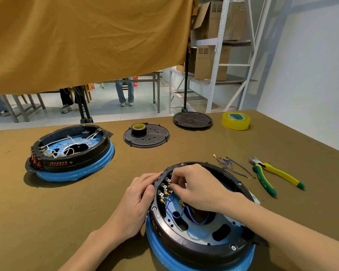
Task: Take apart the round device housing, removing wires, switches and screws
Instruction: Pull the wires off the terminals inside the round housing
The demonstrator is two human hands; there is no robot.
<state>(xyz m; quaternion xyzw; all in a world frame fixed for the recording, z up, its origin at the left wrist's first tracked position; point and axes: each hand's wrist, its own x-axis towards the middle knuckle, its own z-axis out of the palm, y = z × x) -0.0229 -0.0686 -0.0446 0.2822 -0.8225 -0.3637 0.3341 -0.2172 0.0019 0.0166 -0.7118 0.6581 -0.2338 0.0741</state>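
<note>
Head view: left hand (140, 194) cupped against housing (202, 245) rim, bracing outside the switches (164, 189). Right hand (194, 184) pinching a connector just inside, likely for pulling blue wires (184, 212) free.

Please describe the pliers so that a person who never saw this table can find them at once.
Look at the right side of the brown table, beyond the round housing under the hands. The pliers lie just right of a small pile of loose blue wires. Only they have yellow and green handles.
</note>
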